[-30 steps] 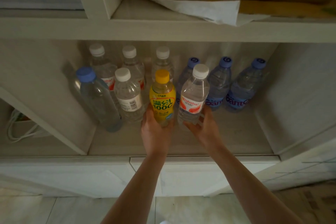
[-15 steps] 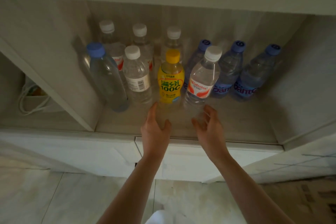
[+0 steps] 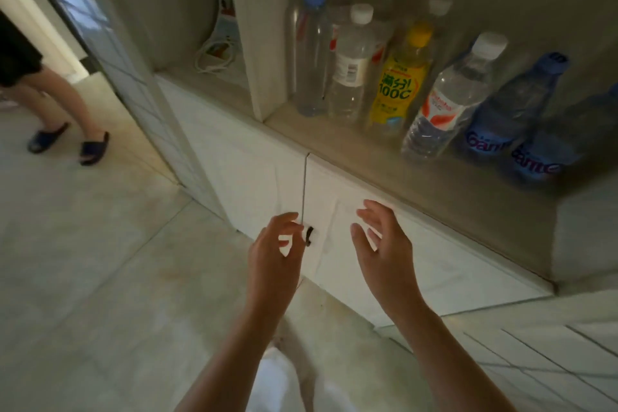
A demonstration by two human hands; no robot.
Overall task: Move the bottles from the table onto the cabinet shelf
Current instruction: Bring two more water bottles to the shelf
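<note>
Several bottles stand on the cabinet shelf (image 3: 337, 139) at the upper right. At the front are a yellow "100C" bottle (image 3: 399, 84) and a clear white-capped bottle with a red label (image 3: 449, 100). Beside them stand a clear blue-capped bottle (image 3: 309, 47), a white-capped bottle (image 3: 349, 67) and blue-tinted bottles (image 3: 505, 114). My left hand (image 3: 272, 254) and my right hand (image 3: 384, 244) are both empty with fingers spread, below the shelf in front of the white cabinet doors (image 3: 337, 207). No table is in view.
A coiled white cable (image 3: 214, 58) lies in the compartment left of the bottles. Another person's legs in dark slippers (image 3: 68, 140) stand on the tiled floor (image 3: 100, 261) at the left, near a doorway.
Both hands have let go of the yellow and red-label bottles and pulled back down from the shelf. The view has swung left and tilted, bringing the floor and another person's legs into sight.
</note>
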